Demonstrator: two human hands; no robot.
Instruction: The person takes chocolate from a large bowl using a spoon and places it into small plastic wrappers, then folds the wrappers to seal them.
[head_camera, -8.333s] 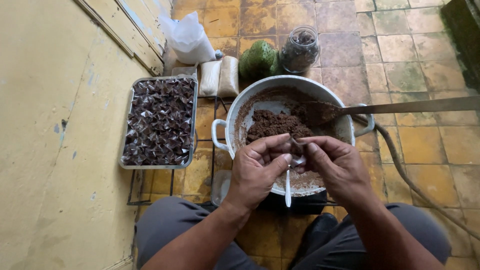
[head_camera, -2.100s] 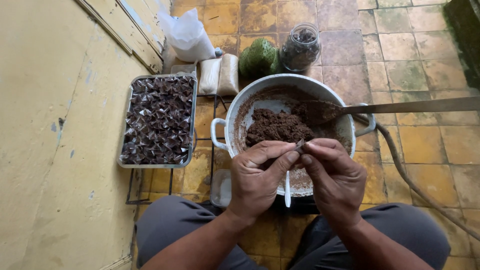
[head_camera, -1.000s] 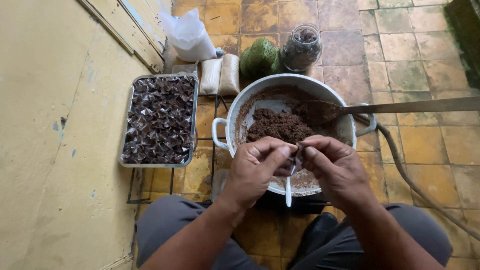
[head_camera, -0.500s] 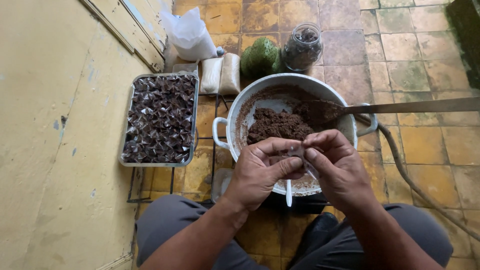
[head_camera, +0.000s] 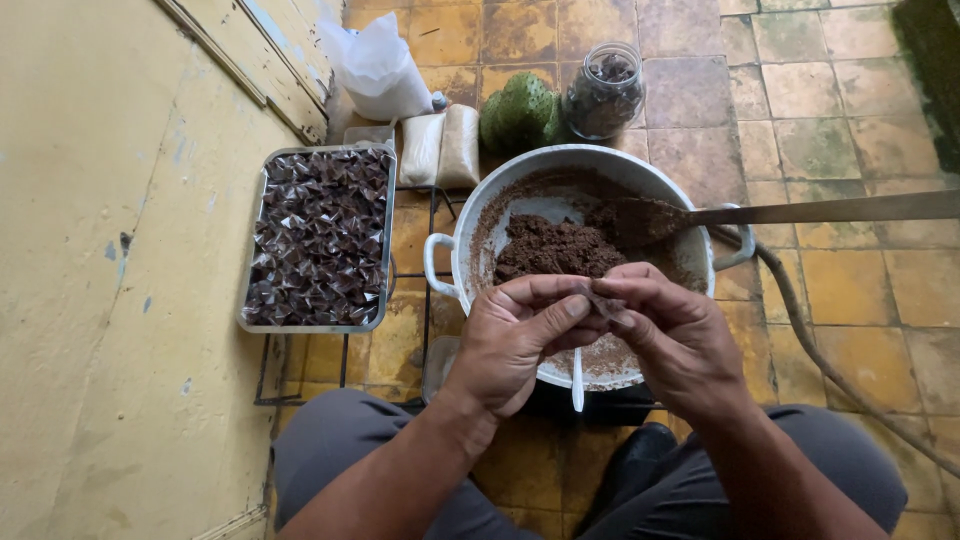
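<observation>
I noted the white pot (head_camera: 470, 225) of brown paste (head_camera: 556, 246) stood on a wire rack over the tiled floor (head_camera: 860, 140), its near rim under both hands. A metal tray (head_camera: 377, 240) of dark wrapped pieces (head_camera: 318, 235) sat just left of the pot, close against the yellow wall (head_camera: 90, 250); open tiles lay to the right. A long spoon (head_camera: 800, 211) rested across the pot's right rim. The left hand (head_camera: 520, 335) and right hand (head_camera: 675, 335) met fingertip to fingertip above the near rim, pinching a small dark wrapper (head_camera: 600, 300) between them, wrists angled inward over my knees.
</observation>
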